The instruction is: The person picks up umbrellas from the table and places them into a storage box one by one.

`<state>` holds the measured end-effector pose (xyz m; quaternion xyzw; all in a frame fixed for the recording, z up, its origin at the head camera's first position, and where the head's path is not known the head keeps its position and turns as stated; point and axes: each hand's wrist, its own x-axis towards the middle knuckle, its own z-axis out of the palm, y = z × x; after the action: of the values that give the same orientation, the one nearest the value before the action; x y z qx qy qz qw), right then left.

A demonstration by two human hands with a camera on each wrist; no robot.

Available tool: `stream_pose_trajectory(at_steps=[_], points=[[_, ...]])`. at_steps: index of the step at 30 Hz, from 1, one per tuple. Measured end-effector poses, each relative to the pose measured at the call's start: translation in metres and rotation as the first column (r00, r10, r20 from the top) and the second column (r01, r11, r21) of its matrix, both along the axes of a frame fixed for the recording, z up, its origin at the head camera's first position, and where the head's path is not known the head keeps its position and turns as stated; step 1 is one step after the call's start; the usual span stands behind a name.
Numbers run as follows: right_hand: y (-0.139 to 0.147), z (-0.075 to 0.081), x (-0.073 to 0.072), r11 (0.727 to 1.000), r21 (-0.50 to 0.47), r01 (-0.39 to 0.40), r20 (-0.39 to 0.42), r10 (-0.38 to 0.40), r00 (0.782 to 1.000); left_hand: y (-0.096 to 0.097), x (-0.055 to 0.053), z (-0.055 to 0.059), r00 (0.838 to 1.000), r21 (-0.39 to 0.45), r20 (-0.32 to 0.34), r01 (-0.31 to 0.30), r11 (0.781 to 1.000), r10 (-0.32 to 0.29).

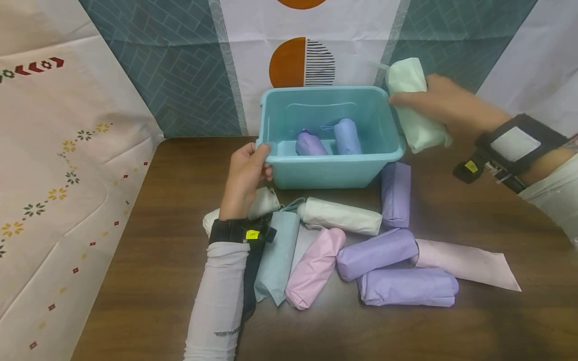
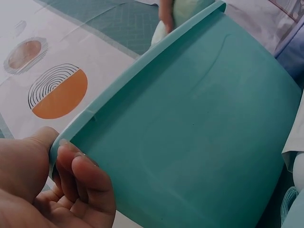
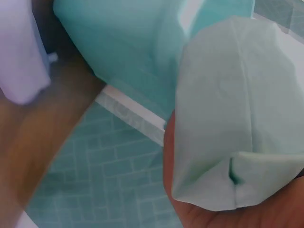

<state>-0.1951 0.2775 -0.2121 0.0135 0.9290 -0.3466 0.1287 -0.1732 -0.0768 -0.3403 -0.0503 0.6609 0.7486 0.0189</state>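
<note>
My left hand (image 1: 246,173) grips the front left corner of a turquoise plastic bin (image 1: 325,174), thumb over the rim and fingers curled beneath it. In the left wrist view the bin's side wall (image 2: 190,123) fills most of the picture. My right hand (image 1: 456,103) holds a pale green folded umbrella (image 1: 422,133) in its cloth sleeve, just outside the bin's right rim. The right wrist view shows the end of this umbrella (image 3: 218,104) close up, covering much of the hand. Inside the bin lie a purple umbrella (image 1: 311,144) and a blue one (image 1: 347,136).
Before the bin lie a white umbrella (image 1: 340,215), a light blue one (image 1: 277,255), a pink one (image 1: 316,268) and several purple ones (image 1: 408,287). A flat pink sleeve (image 1: 469,263) lies to the right. Another white umbrella (image 1: 266,201) is partly behind my left wrist. Patterned cloth (image 1: 189,70) hangs behind.
</note>
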Motion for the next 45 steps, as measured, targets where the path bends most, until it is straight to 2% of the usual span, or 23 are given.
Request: stream_pose_trajectory(at_steps=[5,9,13,16,19,24,33,45], points=[[-0.006,0.017,-0.010,0.989,0.133,-0.067,0.020,0.065,0.998,0.000,0.001,0.001,1.000,0.000,0.002,0.003,1.000,-0.003],[-0.016,0.024,-0.019,0.977,0.185,-0.104,0.006,0.105,0.994,0.000,0.001,0.002,1.000,-0.013,-0.001,0.001,1.000,-0.001],[-0.028,0.022,-0.026,0.981,0.133,-0.142,-0.023,0.146,0.989,0.000,-0.001,0.001,1.000,-0.009,-0.006,0.005,1.000,-0.005],[-0.033,0.019,-0.031,0.984,0.072,-0.164,-0.005,0.165,0.986,0.001,-0.002,0.001,1.000,0.004,-0.007,0.009,1.000,-0.009],[-0.036,0.018,-0.034,0.981,0.105,-0.165,0.015,0.165,0.986,0.002,-0.002,0.002,1.000,0.013,-0.006,0.012,1.000,-0.012],[-0.039,0.020,-0.036,0.973,0.172,-0.156,-0.003,0.159,0.987,0.002,-0.002,0.003,1.000,0.024,-0.009,0.019,1.000,-0.019],[-0.056,0.013,-0.043,0.974,0.150,-0.171,0.125,0.153,0.980,0.001,-0.001,0.003,1.000,-0.005,0.002,0.005,1.000,-0.005],[-0.068,0.005,-0.046,0.964,0.196,-0.178,0.189,0.141,0.972,0.001,0.000,0.001,1.000,0.023,0.006,0.004,1.000,-0.004]])
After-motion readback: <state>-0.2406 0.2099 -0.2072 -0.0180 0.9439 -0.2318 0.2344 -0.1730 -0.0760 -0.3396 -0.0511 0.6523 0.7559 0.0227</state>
